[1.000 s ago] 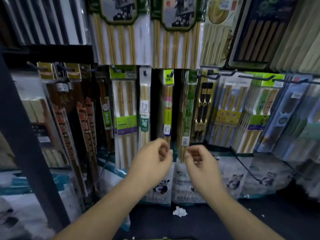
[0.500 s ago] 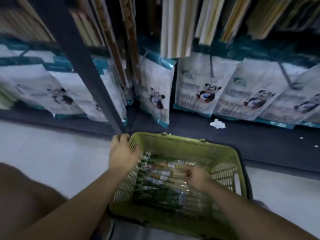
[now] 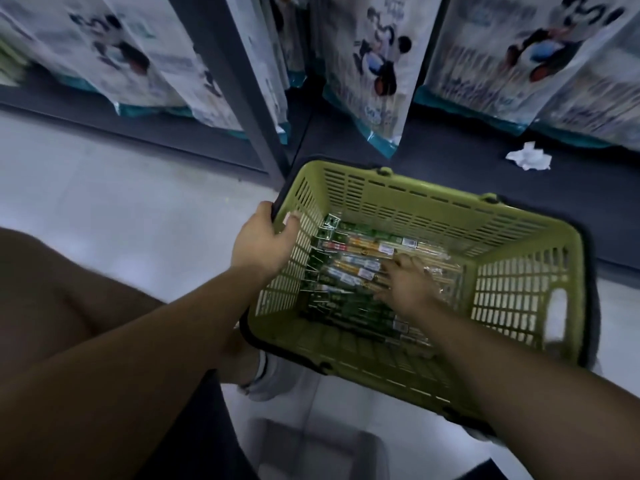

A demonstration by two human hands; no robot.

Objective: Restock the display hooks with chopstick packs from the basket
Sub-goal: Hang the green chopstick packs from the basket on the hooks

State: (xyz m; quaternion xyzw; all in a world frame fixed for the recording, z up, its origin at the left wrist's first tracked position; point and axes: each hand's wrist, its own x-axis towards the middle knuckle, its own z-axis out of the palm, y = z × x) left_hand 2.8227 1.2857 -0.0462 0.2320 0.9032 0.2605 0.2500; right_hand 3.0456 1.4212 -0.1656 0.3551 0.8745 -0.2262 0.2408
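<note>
A: Head view, the only one. Left hand [image 3: 263, 242]?

B: We had it curled over the left rim of the green basket [image 3: 433, 199], thumb outside, fingers inside, steadying it. The basket sat on the pale floor [image 3: 121, 202] in front of the shelf post [image 3: 228, 81].

A: Right hand [image 3: 408, 285]?

B: Down inside, fingers spread and lying flat on the chopstick packs [image 3: 360, 258]. It touched them, and we saw nothing closed round a pack yet.

A: Where were the packs?

B: All in the basket bottom, lying lengthwise in a loose pile. The hooks were out of view.

A: How to do it well?

B: We judged the top pack should be pinched by one end and lifted singly so the slippery film wouldn't drag its neighbours, with the left hand holding the rim. Keep the hanging hole upward for the hook.

A: Any writing?

B: Green headers, red, white and blue labels, and a small square code sticker; we could read none. The bags [image 3: 377, 64] on the shelf showed a cartoon panda with blurred text. Crumpled paper [image 3: 528, 159] lay on the dark shelf base.
</note>
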